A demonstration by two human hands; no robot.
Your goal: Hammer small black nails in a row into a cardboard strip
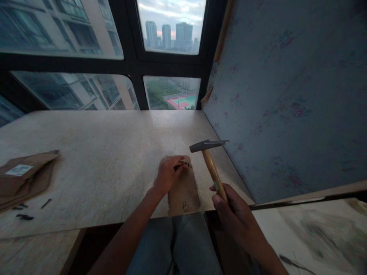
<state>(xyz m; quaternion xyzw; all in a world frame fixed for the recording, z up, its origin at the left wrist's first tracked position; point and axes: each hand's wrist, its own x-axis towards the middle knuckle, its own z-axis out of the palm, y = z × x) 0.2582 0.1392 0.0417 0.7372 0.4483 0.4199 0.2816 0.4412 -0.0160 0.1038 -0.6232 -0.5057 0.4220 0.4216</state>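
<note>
My left hand [168,172] rests on a small brown cardboard piece [183,191] near the front edge of a plywood board [109,164]. Its fingers pinch a small dark nail [182,165], held over the far end of the cardboard. My right hand [229,208] grips the wooden handle of a hammer [210,160]. The hammer's metal head [208,145] hovers above and just right of the nail, apart from it.
A folded brown paper package [25,175] with a white label lies at the left, with several dark nails [25,212] scattered in front of it. A floral-patterned panel [286,95] stands on the right. Windows lie behind the board. My jeans-clad legs [177,244] show below.
</note>
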